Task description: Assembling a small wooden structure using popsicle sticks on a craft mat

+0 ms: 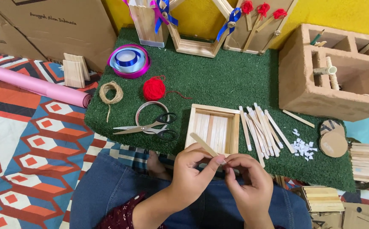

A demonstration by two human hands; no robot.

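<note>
My left hand (191,171) pinches a flat wooden craft stick (203,144) that slants up to the left. My right hand (248,178) has its fingertips at the stick's lower end, on a small white piece I cannot make out. Both hands hover over my lap, just in front of a shallow square tray of wooden sticks (213,125) lying on the green turf mat (227,85). Several loose sticks (260,127) lie right of the tray.
Scissors (150,127), a tape ring, red yarn ball (154,88), twine coil (110,93) and ribbon spool (129,60) sit on the mat's left. White paper bits (303,148), cardboard discs, a brown block with compartments (333,72) lie right. A pink roll (31,85) lies left.
</note>
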